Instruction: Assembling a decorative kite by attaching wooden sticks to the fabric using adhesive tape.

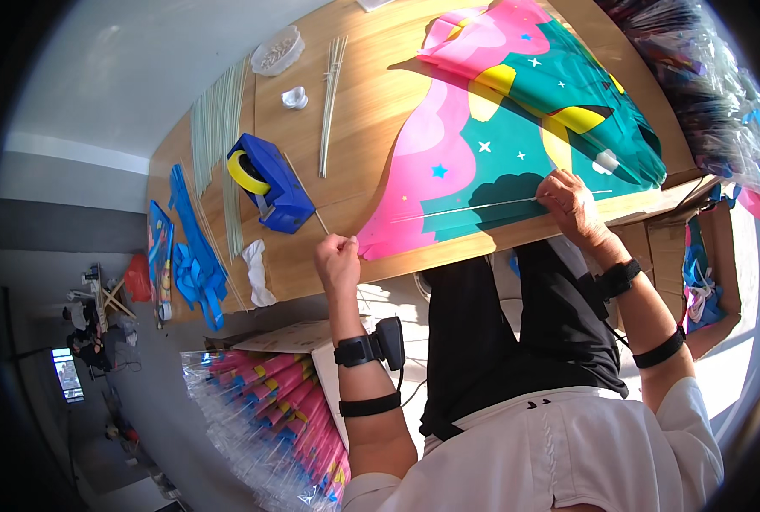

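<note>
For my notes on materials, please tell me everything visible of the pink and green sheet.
The sheet looks thin, perhaps film or cloth, printed pink and green with yellow shapes, blue stars and white sparkles. It lies on the wooden table, near part flat, far part folded and rumpled. The right hand pinches a thin pale stick lying across the near part. The left hand is at the sheet's left tip; that hand's grip is unclear.

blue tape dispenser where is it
In the head view, the blue tape dispenser sits left of centre on the table, beside pale sticks, beyond the left hand.
</note>
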`<state>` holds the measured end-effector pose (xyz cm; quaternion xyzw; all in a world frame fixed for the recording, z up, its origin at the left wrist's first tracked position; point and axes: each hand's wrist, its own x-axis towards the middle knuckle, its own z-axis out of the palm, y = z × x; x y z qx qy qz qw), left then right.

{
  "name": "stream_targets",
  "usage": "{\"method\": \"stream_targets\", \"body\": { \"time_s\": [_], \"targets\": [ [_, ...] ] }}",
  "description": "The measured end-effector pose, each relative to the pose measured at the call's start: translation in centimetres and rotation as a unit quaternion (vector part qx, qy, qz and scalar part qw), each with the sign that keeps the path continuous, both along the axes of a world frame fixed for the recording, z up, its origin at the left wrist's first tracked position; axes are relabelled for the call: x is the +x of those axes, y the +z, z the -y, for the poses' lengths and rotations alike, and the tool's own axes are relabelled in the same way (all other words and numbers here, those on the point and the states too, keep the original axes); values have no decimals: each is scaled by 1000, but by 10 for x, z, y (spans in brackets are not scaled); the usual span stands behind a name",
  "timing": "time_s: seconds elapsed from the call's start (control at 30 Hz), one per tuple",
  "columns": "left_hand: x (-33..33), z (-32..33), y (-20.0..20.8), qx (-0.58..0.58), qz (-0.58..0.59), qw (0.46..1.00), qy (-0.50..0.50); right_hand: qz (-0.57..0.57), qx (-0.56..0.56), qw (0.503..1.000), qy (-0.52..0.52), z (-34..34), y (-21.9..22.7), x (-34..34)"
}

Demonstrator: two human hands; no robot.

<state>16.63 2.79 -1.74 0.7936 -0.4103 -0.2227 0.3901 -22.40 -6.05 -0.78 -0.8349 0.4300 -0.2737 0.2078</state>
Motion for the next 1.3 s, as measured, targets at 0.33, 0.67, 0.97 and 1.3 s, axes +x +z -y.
{"method": "stream_targets", "body": {
  "time_s": [0.33, 0.67, 0.97, 1.3],
  "targets": [
    [5, -1, -2, 16, 49, 999, -10, -18, -3, 1000, 2, -4, 5, 10],
    [-7, -4, 8, 32, 122, 992, 10, -7, -44, 999, 19, -5, -1, 21],
    [-80, -23, 15, -127, 256, 949, -132, -8, -99, 995, 15, -7, 6, 31],
    [-122, -31, 4, -48, 309, 916, -253, -5, -84, 996, 36, -4, 3, 30]
  ]
}}
